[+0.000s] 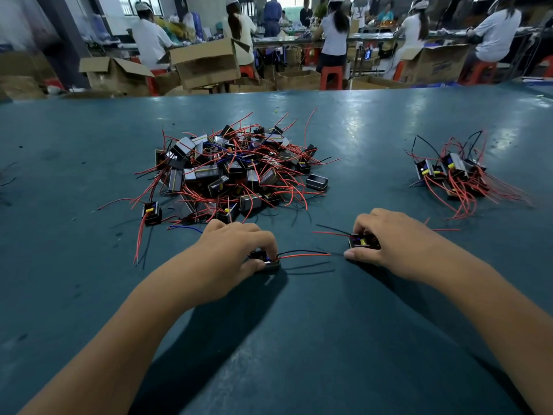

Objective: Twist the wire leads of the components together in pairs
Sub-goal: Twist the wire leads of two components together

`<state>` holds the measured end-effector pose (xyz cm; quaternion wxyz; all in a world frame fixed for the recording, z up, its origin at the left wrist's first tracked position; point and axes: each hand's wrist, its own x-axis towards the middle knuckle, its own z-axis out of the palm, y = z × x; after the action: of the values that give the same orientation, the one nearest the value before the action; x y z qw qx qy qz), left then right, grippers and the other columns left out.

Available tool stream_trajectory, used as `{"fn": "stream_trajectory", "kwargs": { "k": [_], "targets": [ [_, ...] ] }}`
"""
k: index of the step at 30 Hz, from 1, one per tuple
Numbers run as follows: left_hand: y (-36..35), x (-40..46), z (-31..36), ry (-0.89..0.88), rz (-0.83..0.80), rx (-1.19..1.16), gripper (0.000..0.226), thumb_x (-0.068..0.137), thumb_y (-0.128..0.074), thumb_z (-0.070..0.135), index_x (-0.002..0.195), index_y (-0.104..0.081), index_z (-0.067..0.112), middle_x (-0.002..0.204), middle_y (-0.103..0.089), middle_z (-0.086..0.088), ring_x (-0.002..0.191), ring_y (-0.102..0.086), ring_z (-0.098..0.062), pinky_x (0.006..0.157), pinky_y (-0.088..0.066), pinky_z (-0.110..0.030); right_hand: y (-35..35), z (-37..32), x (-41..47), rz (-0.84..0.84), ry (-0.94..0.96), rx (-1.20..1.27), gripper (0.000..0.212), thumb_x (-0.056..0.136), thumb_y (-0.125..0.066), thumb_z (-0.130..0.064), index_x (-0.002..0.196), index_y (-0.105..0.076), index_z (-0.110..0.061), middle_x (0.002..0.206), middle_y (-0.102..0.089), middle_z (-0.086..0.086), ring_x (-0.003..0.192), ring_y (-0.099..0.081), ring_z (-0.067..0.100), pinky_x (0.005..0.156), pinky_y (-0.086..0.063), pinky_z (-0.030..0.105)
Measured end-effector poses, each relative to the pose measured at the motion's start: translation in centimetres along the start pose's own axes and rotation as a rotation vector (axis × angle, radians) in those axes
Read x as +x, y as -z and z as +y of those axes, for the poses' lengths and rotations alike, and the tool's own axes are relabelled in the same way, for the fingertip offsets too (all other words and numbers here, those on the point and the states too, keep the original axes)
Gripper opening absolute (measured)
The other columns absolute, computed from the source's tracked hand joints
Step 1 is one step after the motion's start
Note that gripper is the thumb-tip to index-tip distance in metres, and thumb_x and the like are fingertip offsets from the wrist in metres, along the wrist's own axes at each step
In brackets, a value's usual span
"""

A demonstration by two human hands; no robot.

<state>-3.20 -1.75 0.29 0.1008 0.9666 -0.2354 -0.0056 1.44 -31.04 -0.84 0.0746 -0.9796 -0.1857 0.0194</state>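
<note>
My left hand (236, 250) grips a small black component (264, 260) on the green table; its red and black leads (305, 254) point right. My right hand (389, 244) grips a second black component (362, 241) with a yellow part, and its red and black leads (332, 232) run left. The two sets of leads lie apart, not touching. A large heap of loose components with red wires (236, 169) sits behind my left hand. A smaller cluster of components (452, 172) lies at the right.
One stray component (151, 211) with red wires lies left of the heap. The green table (299, 339) stretches wide in front of me. Beyond its far edge are cardboard boxes (206, 62), red stools and several seated people at other benches.
</note>
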Motion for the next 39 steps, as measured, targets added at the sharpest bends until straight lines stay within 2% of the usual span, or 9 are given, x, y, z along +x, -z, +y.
{"fn": "stream_trajectory", "kwargs": {
  "k": [6, 10, 13, 16, 19, 21, 24, 31, 39],
  "targets": [
    [0.1, -0.2, -0.1, 0.004, 0.0, -0.008, 0.013, 0.099, -0.059, 0.035, 0.108, -0.058, 0.043, 0.11, -0.054, 0.021, 0.107, -0.048, -0.001, 0.097, -0.019, -0.028, 0.3, -0.3, -0.2, 0.016, -0.019, -0.007, 0.042, 0.083, -0.059, -0.066, 0.101, -0.054, -0.029, 0.099, -0.052, -0.008, 0.095, -0.052, 0.016, 0.081, -0.045, 0.033],
    [0.5, -0.4, -0.2, 0.013, -0.018, 0.002, 0.011, 0.098, -0.061, 0.036, 0.106, -0.059, 0.042, 0.109, -0.055, 0.02, 0.105, -0.049, 0.0, 0.1, -0.021, -0.031, 0.7, -0.6, -0.4, 0.056, 0.027, 0.047, 0.04, 0.086, -0.06, -0.061, 0.108, -0.055, -0.028, 0.104, -0.051, -0.01, 0.101, -0.05, 0.013, 0.091, -0.043, 0.033],
    [0.8, -0.7, -0.4, 0.011, -0.024, 0.007, 0.01, 0.096, -0.063, 0.036, 0.105, -0.06, 0.041, 0.108, -0.057, 0.02, 0.101, -0.05, 0.005, 0.099, -0.021, -0.031, 1.3, -0.7, -0.8, 0.105, 0.07, 0.117, 0.03, 0.09, -0.064, -0.047, 0.112, -0.057, -0.028, 0.109, -0.054, -0.011, 0.106, -0.05, 0.011, 0.095, -0.042, 0.031],
    [1.1, -0.8, -0.6, 0.013, -0.035, 0.001, 0.01, 0.095, -0.065, 0.037, 0.104, -0.062, 0.041, 0.106, -0.058, 0.02, 0.1, -0.052, 0.007, 0.099, -0.022, -0.031, 1.9, -0.8, -1.1, 0.192, 0.127, 0.17, 0.011, 0.095, -0.062, -0.022, 0.104, -0.058, -0.026, 0.103, -0.057, -0.011, 0.101, -0.054, 0.012, 0.091, -0.043, 0.03],
    [1.2, -0.9, -0.6, 0.014, -0.041, -0.004, 0.009, 0.095, -0.065, 0.037, 0.102, -0.062, 0.041, 0.105, -0.058, 0.021, 0.099, -0.053, 0.006, 0.1, -0.022, -0.03, 2.4, -0.7, -1.2, 0.242, 0.154, 0.215, 0.024, 0.093, -0.052, -0.002, 0.094, -0.058, -0.025, 0.092, -0.056, -0.011, 0.087, -0.055, 0.008, 0.079, -0.043, 0.032],
    [1.3, -0.9, -0.7, 0.017, -0.048, -0.004, 0.01, 0.095, -0.066, 0.036, 0.102, -0.062, 0.041, 0.106, -0.058, 0.021, 0.099, -0.053, 0.007, 0.1, -0.022, -0.031, 2.4, -0.7, -1.2, 0.246, 0.174, 0.221, 0.032, 0.092, -0.048, 0.005, 0.091, -0.059, -0.026, 0.087, -0.052, -0.014, 0.081, -0.051, -0.002, 0.071, -0.037, 0.025],
    [1.3, -1.0, -0.7, 0.018, -0.053, -0.007, 0.011, 0.095, -0.066, 0.035, 0.102, -0.062, 0.042, 0.106, -0.058, 0.022, 0.099, -0.052, 0.008, 0.099, -0.023, -0.031, 2.3, -1.0, -1.3, 0.223, 0.226, 0.196, 0.033, 0.092, -0.047, 0.006, 0.092, -0.064, -0.022, 0.093, -0.056, -0.009, 0.08, -0.048, -0.004, 0.07, -0.034, 0.018],
    [1.4, -1.0, -0.7, 0.02, -0.067, -0.005, 0.012, 0.095, -0.066, 0.035, 0.102, -0.061, 0.043, 0.107, -0.057, 0.023, 0.1, -0.051, 0.008, 0.098, -0.023, -0.031, 2.3, -1.1, -1.3, 0.171, 0.248, 0.156, 0.037, 0.094, -0.045, 0.004, 0.102, -0.069, -0.023, 0.107, -0.061, -0.004, 0.093, -0.052, 0.012, 0.085, -0.04, 0.03],
    [1.5, -1.0, -0.6, 0.024, -0.079, 0.008, 0.015, 0.095, -0.065, 0.033, 0.105, -0.061, 0.043, 0.11, -0.055, 0.023, 0.101, -0.052, 0.007, 0.099, -0.02, -0.029, 1.9, -1.5, -1.3, 0.141, 0.33, 0.19, 0.036, 0.095, -0.048, 0.003, 0.108, -0.069, -0.024, 0.112, -0.062, -0.004, 0.105, -0.055, 0.017, 0.092, -0.041, 0.031]
  ]
}}
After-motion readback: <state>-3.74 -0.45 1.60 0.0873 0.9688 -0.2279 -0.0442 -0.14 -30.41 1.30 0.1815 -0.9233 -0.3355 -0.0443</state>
